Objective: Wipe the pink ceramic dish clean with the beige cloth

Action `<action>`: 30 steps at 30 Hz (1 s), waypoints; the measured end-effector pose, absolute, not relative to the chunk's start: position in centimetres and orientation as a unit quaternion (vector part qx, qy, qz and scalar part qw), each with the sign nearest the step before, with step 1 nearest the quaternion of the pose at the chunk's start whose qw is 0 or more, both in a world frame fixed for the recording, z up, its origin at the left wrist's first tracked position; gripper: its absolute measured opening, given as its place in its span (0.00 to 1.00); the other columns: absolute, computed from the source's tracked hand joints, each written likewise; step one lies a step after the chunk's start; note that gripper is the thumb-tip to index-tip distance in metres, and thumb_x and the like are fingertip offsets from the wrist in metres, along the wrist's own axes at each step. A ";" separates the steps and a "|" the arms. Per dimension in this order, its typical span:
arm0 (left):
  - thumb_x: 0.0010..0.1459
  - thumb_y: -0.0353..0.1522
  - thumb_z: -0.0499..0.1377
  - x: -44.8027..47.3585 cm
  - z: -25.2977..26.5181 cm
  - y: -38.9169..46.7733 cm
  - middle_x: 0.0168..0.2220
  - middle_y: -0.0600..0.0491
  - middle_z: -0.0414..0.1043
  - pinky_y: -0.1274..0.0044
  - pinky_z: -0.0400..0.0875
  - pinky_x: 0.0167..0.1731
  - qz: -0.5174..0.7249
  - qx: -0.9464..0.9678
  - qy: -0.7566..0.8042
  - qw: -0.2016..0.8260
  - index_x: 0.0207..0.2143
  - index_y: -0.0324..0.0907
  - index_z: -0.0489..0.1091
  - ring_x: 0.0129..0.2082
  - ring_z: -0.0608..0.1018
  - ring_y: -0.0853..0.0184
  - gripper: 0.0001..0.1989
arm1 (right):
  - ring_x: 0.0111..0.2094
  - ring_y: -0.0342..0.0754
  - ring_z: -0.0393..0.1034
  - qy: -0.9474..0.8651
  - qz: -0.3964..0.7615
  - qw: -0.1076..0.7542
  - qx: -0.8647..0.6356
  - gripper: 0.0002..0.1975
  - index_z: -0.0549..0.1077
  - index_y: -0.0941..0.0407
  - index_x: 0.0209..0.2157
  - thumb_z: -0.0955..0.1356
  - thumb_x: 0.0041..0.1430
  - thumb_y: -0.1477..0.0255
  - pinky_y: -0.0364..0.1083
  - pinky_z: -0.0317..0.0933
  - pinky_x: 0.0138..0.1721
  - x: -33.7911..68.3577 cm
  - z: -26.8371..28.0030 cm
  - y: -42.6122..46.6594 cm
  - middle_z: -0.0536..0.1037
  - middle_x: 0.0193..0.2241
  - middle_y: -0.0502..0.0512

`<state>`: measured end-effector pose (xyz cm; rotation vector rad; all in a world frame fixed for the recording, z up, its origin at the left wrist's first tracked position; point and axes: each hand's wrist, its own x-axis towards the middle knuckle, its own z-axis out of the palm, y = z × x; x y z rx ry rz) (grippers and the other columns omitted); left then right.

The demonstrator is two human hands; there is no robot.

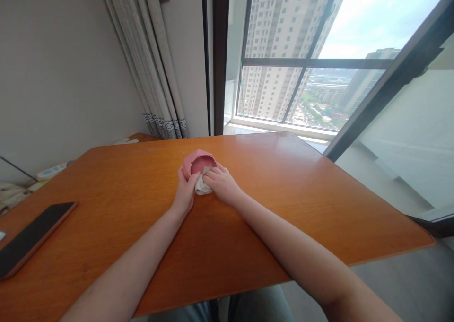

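Note:
A pink bowl-like container (199,154) with an angular rim is tilted toward me over the middle of the wooden table (135,208). My left hand (185,189) is closed on its left side, with the thumb at the near edge. My right hand (223,184) is closed on a whitish cloth (203,188), pressing it against the near rim of the container. Part of the cloth hangs below the rim. The right fingertips reach toward the container's inside. The far fingers of both hands are partly hidden.
A dark flat device with a reddish edge, like a tablet (39,234), lies on the table at left. A white power strip (53,170) sits beyond the left edge. A grey curtain (149,66) and large window (301,64) stand behind the table.

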<state>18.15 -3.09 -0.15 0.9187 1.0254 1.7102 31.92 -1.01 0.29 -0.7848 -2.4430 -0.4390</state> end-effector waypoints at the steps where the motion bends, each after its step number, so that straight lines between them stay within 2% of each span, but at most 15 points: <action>1: 0.45 0.32 0.62 17.9 -0.2 -2.9 0.39 0.55 0.67 0.77 0.67 0.40 0.692 0.377 0.426 0.445 0.41 0.44 0.61 0.38 0.72 0.69 0.20 | 0.39 0.48 0.61 -0.908 -0.167 0.265 -0.280 0.08 0.70 0.56 0.35 0.60 0.65 0.73 0.51 0.53 0.54 32.1 0.5 -1.0 0.73 0.33 0.53; 5: 0.47 0.32 0.61 17.0 -0.8 -1.8 0.42 0.53 0.69 0.74 0.66 0.46 0.677 0.395 0.451 0.428 0.44 0.44 0.64 0.45 0.72 0.65 0.19 | 0.39 0.47 0.61 -0.911 -0.198 0.264 -0.248 0.11 0.70 0.57 0.33 0.58 0.66 0.73 0.50 0.51 0.55 32.9 1.0 -0.5 0.72 0.33 0.54; 8: 0.46 0.31 0.62 16.9 -1.1 -1.7 0.49 0.53 0.67 0.75 0.62 0.52 0.677 0.414 0.447 0.412 0.48 0.46 0.63 0.51 0.69 0.65 0.24 | 0.40 0.48 0.61 -0.909 -0.206 0.258 -0.254 0.10 0.70 0.56 0.33 0.59 0.66 0.73 0.51 0.52 0.54 33.0 0.7 -0.2 0.72 0.32 0.54; 10: 0.45 0.31 0.64 17.4 -1.0 -2.2 0.53 0.53 0.65 0.76 0.62 0.52 0.692 0.400 0.434 0.415 0.51 0.48 0.60 0.53 0.68 0.66 0.29 | 0.38 0.48 0.61 -0.910 -0.206 0.253 -0.258 0.09 0.71 0.56 0.33 0.60 0.65 0.73 0.50 0.55 0.50 32.8 0.3 -0.1 0.72 0.31 0.54; 12: 0.44 0.31 0.65 18.2 -0.5 -3.1 0.51 0.53 0.66 0.76 0.66 0.48 0.704 0.370 0.407 0.449 0.53 0.49 0.57 0.49 0.71 0.67 0.33 | 0.37 0.48 0.60 -0.902 -0.210 0.264 -0.269 0.09 0.71 0.56 0.33 0.61 0.65 0.72 0.49 0.56 0.47 32.6 0.1 -0.2 0.72 0.31 0.54; 14: 0.43 0.31 0.66 19.1 -0.1 -3.9 0.44 0.53 0.70 0.76 0.69 0.41 0.703 0.339 0.375 0.500 0.52 0.48 0.55 0.40 0.75 0.69 0.35 | 0.37 0.49 0.60 -0.892 -0.215 0.283 -0.280 0.09 0.71 0.56 0.34 0.61 0.64 0.72 0.50 0.56 0.47 32.3 0.0 -0.5 0.72 0.31 0.54; 17: 0.42 0.29 0.66 19.7 0.3 -4.5 0.35 0.57 0.71 0.78 0.69 0.33 0.698 0.303 0.348 0.548 0.49 0.45 0.55 0.31 0.75 0.72 0.33 | 0.36 0.48 0.59 -0.885 -0.218 0.299 -0.282 0.09 0.71 0.56 0.33 0.61 0.65 0.73 0.51 0.55 0.50 32.0 -0.1 -0.9 0.72 0.30 0.53; 19: 0.42 0.28 0.66 19.6 0.4 -4.4 0.33 0.58 0.71 0.79 0.69 0.32 0.701 0.301 0.341 0.549 0.48 0.44 0.57 0.29 0.74 0.73 0.31 | 0.36 0.48 0.59 -0.882 -0.217 0.308 -0.284 0.10 0.71 0.55 0.34 0.60 0.65 0.73 0.52 0.53 0.52 31.8 -0.2 -1.0 0.71 0.30 0.53; 22: 0.43 0.27 0.64 19.1 0.5 -4.0 0.35 0.57 0.72 0.79 0.69 0.34 0.708 0.317 0.340 0.532 0.48 0.44 0.60 0.31 0.74 0.73 0.28 | 0.37 0.47 0.59 -0.883 -0.215 0.311 -0.278 0.10 0.71 0.55 0.34 0.60 0.65 0.73 0.53 0.51 0.55 31.8 0.0 -0.8 0.71 0.31 0.52; 26: 0.47 0.30 0.62 18.6 0.4 -3.3 0.38 0.54 0.73 0.77 0.70 0.36 0.704 0.302 0.369 0.526 0.47 0.44 0.63 0.34 0.75 0.70 0.23 | 0.38 0.47 0.60 -0.900 -0.214 0.289 -0.247 0.10 0.71 0.56 0.32 0.60 0.65 0.73 0.50 0.55 0.52 32.4 0.6 -0.6 0.71 0.31 0.53; 30: 0.47 0.33 0.63 17.5 0.0 -2.5 0.44 0.50 0.72 0.74 0.69 0.43 0.681 0.367 0.423 0.472 0.46 0.42 0.66 0.42 0.75 0.65 0.22 | 0.41 0.48 0.61 -0.909 -0.212 0.271 -0.234 0.10 0.70 0.56 0.33 0.59 0.65 0.74 0.51 0.52 0.56 33.2 0.9 -0.4 0.72 0.32 0.54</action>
